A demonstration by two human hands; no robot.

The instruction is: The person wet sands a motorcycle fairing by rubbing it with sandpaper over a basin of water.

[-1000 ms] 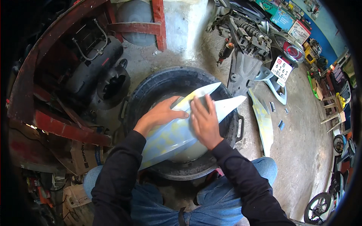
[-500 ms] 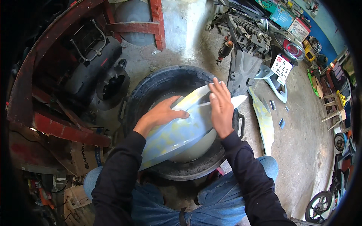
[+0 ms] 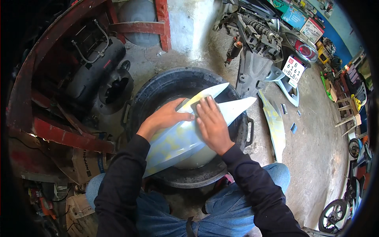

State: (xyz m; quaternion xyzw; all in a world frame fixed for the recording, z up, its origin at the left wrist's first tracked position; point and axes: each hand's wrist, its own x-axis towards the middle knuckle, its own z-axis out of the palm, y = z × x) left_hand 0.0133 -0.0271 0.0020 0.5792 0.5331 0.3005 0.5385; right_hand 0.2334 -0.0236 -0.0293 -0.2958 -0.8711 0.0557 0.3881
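Note:
A long, forked body panel, pale blue with yellow patches, lies slanted over a round black tub between my knees. Its two pointed ends reach up and to the right. My left hand grips the panel's upper left edge, thumb on the face and the other fingers hidden behind. My right hand lies over the panel near the fork, fingers together and pressed down. Under those fingertips shows the edge of a dark grey sheet that looks like sandpaper. Cloudy liquid stands in the tub.
A second patchy panel lies on the floor at the right, beside small blue pieces. A partly stripped motorcycle stands ahead. At the left are a black compressor tank and a red frame.
My right hand has moved left and down along the panel, from the upper prong to the fork. My left hand keeps its hold, shifted slightly left with the panel.

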